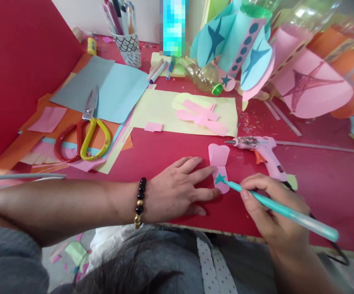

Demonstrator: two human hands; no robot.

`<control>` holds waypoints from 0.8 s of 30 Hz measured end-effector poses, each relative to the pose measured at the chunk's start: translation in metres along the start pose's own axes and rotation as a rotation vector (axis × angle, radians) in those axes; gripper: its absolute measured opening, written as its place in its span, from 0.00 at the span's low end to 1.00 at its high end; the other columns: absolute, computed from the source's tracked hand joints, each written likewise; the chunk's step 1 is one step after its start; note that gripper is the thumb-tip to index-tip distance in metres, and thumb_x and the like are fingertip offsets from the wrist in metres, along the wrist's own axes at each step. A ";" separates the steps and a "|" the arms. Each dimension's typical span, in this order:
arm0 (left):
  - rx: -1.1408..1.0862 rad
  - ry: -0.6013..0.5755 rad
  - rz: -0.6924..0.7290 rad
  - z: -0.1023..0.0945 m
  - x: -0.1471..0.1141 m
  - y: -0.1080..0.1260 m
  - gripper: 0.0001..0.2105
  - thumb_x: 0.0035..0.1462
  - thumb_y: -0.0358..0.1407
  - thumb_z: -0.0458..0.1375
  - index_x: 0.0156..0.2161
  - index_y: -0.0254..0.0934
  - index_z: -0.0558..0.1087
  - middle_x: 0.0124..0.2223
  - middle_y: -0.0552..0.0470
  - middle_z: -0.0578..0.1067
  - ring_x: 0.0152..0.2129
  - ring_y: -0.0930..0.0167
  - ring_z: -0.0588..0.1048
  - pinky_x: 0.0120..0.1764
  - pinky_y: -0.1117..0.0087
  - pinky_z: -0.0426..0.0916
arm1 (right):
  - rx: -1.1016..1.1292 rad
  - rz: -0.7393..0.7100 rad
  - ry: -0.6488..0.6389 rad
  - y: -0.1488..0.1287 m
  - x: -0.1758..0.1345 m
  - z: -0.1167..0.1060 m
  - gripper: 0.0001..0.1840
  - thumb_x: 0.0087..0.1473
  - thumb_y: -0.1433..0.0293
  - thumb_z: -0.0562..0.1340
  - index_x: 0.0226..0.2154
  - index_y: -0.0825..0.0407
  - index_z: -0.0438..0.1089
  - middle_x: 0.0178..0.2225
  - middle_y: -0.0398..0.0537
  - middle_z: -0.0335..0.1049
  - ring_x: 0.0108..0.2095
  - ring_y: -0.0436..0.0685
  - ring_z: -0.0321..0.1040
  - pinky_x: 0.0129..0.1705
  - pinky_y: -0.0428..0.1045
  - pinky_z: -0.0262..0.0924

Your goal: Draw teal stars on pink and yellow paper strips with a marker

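My left hand [180, 188] lies flat on the red table with its fingers spread. Two of its fingertips touch the left edge of a small pink paper cutout [219, 155], which has a fold line across its middle. On the lower part of the cutout is a teal star [220, 178]. My right hand [275, 208] is closed around a teal marker [283, 210], whose tip meets the star. Just beyond the right hand lies a pink hot glue gun [263, 153], its nozzle pointing left.
Scissors [88, 126] with red and yellow handles rest on coloured paper sheets [103, 87] at left. Pink cutouts [200, 116] lie on a pale yellow sheet [149, 106]. A cup of pens [128, 49] and decorated plastic bottles [244, 49] stand at the back.
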State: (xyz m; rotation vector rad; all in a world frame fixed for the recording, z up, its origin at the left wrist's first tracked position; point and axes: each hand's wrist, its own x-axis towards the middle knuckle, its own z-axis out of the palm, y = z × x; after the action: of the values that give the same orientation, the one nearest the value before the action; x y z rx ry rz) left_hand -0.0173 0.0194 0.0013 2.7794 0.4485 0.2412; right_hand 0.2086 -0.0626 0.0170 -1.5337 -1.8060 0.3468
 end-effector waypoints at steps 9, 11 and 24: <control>-0.003 -0.013 -0.003 -0.001 0.001 0.000 0.21 0.63 0.49 0.53 0.59 0.47 0.67 0.66 0.45 0.58 0.61 0.54 0.56 0.60 0.49 0.55 | -0.004 0.014 0.002 -0.001 0.001 0.001 0.02 0.55 0.74 0.61 0.32 0.50 0.68 0.30 0.42 0.70 0.27 0.50 0.65 0.30 0.48 0.59; -0.002 -0.018 0.001 -0.001 0.000 0.000 0.21 0.63 0.49 0.53 0.59 0.47 0.66 0.66 0.44 0.57 0.61 0.54 0.56 0.60 0.48 0.55 | 0.012 0.002 -0.001 0.000 0.000 0.000 0.02 0.54 0.74 0.62 0.32 0.50 0.68 0.30 0.43 0.70 0.28 0.51 0.66 0.31 0.48 0.59; -0.132 0.154 -0.061 -0.015 0.009 0.001 0.13 0.65 0.41 0.52 0.48 0.36 0.73 0.56 0.43 0.67 0.50 0.61 0.64 0.55 0.57 0.62 | 0.104 0.160 0.280 0.001 -0.005 -0.002 0.10 0.56 0.71 0.62 0.42 0.51 0.72 0.34 0.48 0.73 0.34 0.57 0.70 0.38 0.54 0.64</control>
State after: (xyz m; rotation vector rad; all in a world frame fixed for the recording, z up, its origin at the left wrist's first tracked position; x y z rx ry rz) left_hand -0.0122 0.0257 0.0166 2.6241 0.5336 0.4552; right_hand 0.2106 -0.0677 0.0155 -1.5719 -1.4334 0.2809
